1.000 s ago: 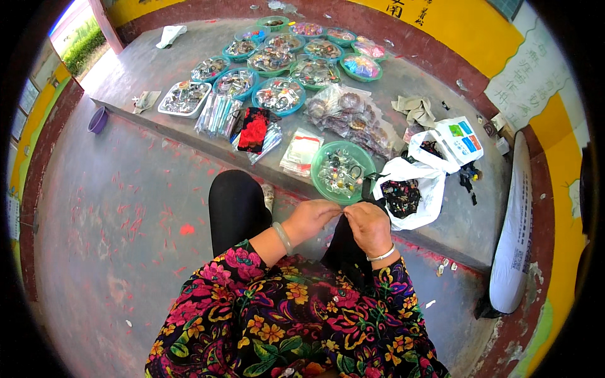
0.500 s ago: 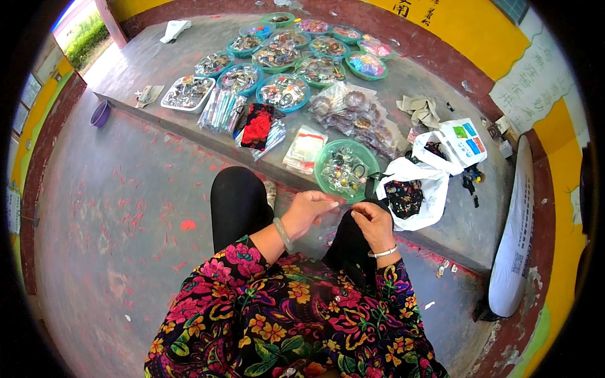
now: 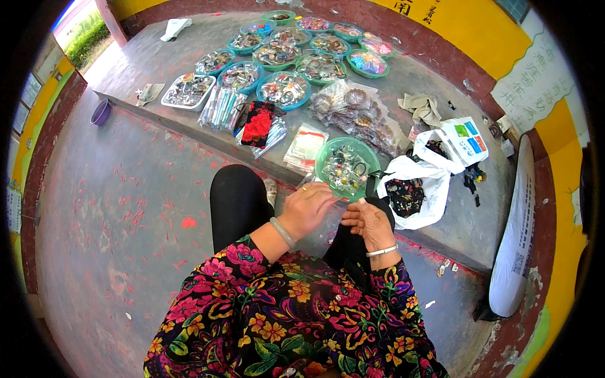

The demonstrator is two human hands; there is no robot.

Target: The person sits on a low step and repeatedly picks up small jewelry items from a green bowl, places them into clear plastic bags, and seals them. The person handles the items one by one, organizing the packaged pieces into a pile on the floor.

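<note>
A small clear plastic bag (image 3: 333, 218) with a reddish line along its top edge hangs between my hands, above my knees. My left hand (image 3: 307, 210) is closed on the bag's left side, fingers bent over and pressed together. On the other side my right hand (image 3: 370, 225) grips the bag's edge, thumb up and fingers curled inward. What the bag contains, if anything, cannot be made out. Just beyond my fingers stands a green basin (image 3: 322, 154) holding several small packaged trinkets and dark loops. Left of it lies a stack of flat clear bags (image 3: 305, 148).
White plastic bags (image 3: 435, 211) of dark beaded items stand right of the basin. Bagged brown pieces (image 3: 359, 116), a red-and-black pouch (image 3: 257, 125) and several filled basins (image 3: 283, 93) cover the raised ledge. A purple bowl (image 3: 101, 113) sits on the floor at left.
My left hand has turned over, its back now facing up, and risen slightly toward the basin. My right hand's fingers have shifted inward, and the clear bag shows more between the hands.
</note>
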